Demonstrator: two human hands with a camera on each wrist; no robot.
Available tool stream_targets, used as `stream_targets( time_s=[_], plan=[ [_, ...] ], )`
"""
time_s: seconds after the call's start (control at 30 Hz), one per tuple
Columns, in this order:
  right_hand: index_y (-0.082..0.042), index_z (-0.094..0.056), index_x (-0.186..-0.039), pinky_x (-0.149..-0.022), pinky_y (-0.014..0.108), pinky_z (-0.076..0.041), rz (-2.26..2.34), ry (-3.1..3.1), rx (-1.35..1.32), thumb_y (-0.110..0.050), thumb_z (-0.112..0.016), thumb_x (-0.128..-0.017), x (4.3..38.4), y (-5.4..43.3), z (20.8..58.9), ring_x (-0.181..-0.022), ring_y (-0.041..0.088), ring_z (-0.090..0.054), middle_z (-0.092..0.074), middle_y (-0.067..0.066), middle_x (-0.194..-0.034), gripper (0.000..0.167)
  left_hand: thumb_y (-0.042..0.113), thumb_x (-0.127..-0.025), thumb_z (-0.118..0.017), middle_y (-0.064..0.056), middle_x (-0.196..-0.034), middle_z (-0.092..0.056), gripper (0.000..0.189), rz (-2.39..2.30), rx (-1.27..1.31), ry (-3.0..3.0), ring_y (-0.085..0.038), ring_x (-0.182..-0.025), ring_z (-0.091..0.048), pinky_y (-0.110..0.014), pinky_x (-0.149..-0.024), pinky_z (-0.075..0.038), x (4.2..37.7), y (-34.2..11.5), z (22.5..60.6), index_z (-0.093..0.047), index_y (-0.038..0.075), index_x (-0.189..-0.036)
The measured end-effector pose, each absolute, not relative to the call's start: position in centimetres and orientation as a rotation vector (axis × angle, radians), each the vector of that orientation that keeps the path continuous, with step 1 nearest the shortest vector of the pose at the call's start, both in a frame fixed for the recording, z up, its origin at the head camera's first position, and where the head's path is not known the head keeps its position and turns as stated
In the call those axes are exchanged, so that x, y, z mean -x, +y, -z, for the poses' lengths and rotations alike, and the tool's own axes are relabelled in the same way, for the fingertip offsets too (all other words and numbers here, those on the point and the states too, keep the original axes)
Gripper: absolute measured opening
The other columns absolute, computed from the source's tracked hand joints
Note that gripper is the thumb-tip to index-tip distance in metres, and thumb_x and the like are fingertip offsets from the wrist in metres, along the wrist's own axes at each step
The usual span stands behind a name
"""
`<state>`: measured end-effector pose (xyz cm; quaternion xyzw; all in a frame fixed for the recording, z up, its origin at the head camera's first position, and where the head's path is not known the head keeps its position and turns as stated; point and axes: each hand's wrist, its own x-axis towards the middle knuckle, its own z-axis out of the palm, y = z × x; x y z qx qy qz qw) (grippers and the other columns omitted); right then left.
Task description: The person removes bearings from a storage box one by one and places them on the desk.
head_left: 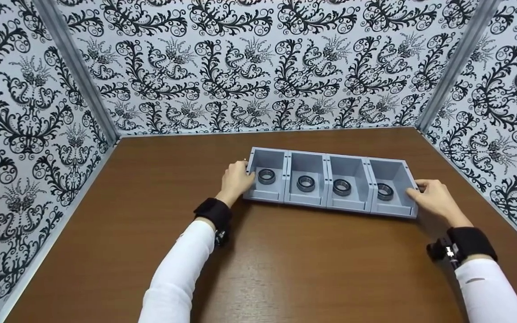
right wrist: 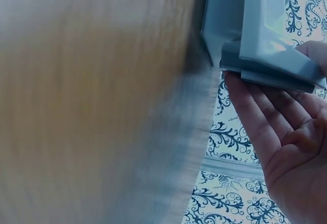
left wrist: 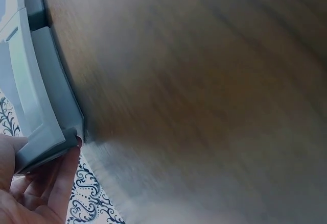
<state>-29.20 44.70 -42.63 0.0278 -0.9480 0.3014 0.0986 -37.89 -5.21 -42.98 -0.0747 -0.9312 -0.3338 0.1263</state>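
A row of joined grey plastic bins point(head_left: 305, 199) stands toward the back of the table, its right end nearer to me. Each bin holds one dark metal ball bearing; the leftmost bearing point(head_left: 266, 182) and the rightmost bearing point(head_left: 384, 198) lie flat on their bin floors. My left hand point(head_left: 237, 179) grips the left end wall, thumb on the inner side and fingers outside. At the other end, my right hand point(head_left: 435, 199) holds the right end wall the same way. Both wrist views show fingers against the outer side of the grey bins point(left wrist: 56, 76). Whether the row touches the table, I cannot tell.
The brown wooden table point(head_left: 285, 269) reaches back to patterned wall panels point(head_left: 249, 67). Metal posts point(head_left: 76, 67) stand in the back corners. A side panel point(head_left: 505, 112) rises close to my right hand. Black straps with small cameras circle both wrists.
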Motion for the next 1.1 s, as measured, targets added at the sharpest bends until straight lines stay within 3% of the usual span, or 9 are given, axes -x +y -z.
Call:
stream_targets(
  time_s=[0.1,0.27,0.4,0.47,0.73,1.0,1.07,1.1],
  plan=[
    [0.020,-0.062,-0.127,-0.064,0.018,-0.046,-0.890,-2.802,-0.076,-0.016,-0.063,-0.098,29.3,44.6,42.6,-0.066,0.009,-0.065,-0.075,0.028,-0.093,0.046,0.011,-0.093,-0.072,-0.020,-0.112,-0.076,0.029,0.986,0.213,-2.720,-0.041,-0.096,-0.073,-0.055,-0.079,-0.057,37.8,-5.3,42.9,-0.076,0.000,-0.120],
    [0.019,-0.065,-0.123,-0.060,0.021,-0.043,-0.875,-2.775,-0.103,-0.015,-0.062,-0.096,29.5,44.4,42.7,-0.061,0.006,-0.057,-0.073,0.017,-0.077,0.043,0.012,-0.092,-0.071,-0.019,-0.103,-0.076,0.020,0.991,0.197,-2.728,-0.039,-0.090,-0.073,-0.054,-0.078,-0.056,37.8,-5.5,42.8,-0.078,0.002,-0.109],
    [0.017,-0.068,-0.120,-0.062,0.020,-0.044,-0.876,-2.754,-0.128,-0.014,-0.062,-0.096,29.6,44.1,42.8,-0.068,0.009,-0.060,-0.074,0.023,-0.083,0.039,0.013,-0.092,-0.071,-0.017,-0.099,-0.076,0.021,1.009,0.181,-2.729,-0.036,-0.086,-0.071,-0.053,-0.078,-0.056,37.7,-5.8,42.7,-0.078,0.002,-0.108],
    [0.017,-0.068,-0.119,-0.064,0.018,-0.045,-0.879,-2.746,-0.133,-0.014,-0.062,-0.097,29.6,44.0,42.8,-0.073,0.010,-0.064,-0.075,0.027,-0.094,0.038,0.013,-0.092,-0.071,-0.017,-0.100,-0.076,0.023,1.019,0.177,-2.734,-0.035,-0.086,-0.071,-0.052,-0.078,-0.056,37.6,-6.0,42.7,-0.078,0.002,-0.111],
    [0.019,-0.066,-0.121,-0.059,0.021,-0.044,-0.912,-2.754,-0.118,-0.014,-0.062,-0.097,30.0,43.3,42.7,-0.061,0.003,-0.055,-0.074,0.016,-0.079,0.040,0.016,-0.092,-0.071,-0.018,-0.107,-0.076,0.029,1.027,0.159,-2.751,-0.036,-0.091,-0.071,-0.052,-0.078,-0.055,37.6,-6.7,42.7,-0.078,0.003,-0.117],
    [0.018,-0.065,-0.124,-0.066,0.021,-0.046,-0.888,-2.788,-0.127,-0.015,-0.061,-0.099,30.7,42.4,42.5,-0.076,0.013,-0.065,-0.074,0.030,-0.100,0.041,0.016,-0.093,-0.073,-0.019,-0.112,-0.076,0.031,1.043,0.129,-2.741,-0.038,-0.095,-0.072,-0.053,-0.080,-0.056,37.4,-7.7,42.6,-0.077,0.001,-0.120],
    [0.018,-0.065,-0.125,-0.066,0.022,-0.046,-0.891,-2.795,-0.127,-0.015,-0.061,-0.099,30.9,42.2,42.4,-0.077,0.014,-0.065,-0.074,0.030,-0.100,0.042,0.016,-0.094,-0.073,-0.019,-0.112,-0.076,0.030,1.044,0.117,-2.742,-0.038,-0.096,-0.072,-0.053,-0.080,-0.056,37.4,-7.9,42.7,-0.077,0.002,-0.119],
    [0.018,-0.064,-0.125,-0.064,0.023,-0.045,-0.903,-2.796,-0.128,-0.014,-0.061,-0.099,30.9,42.0,42.4,-0.072,0.013,-0.062,-0.074,0.027,-0.090,0.042,0.016,-0.094,-0.073,-0.019,-0.112,-0.076,0.030,1.045,0.110,-2.743,-0.039,-0.097,-0.072,-0.053,-0.080,-0.056,37.4,-8.0,42.7,-0.077,0.002,-0.119]
  ],
)
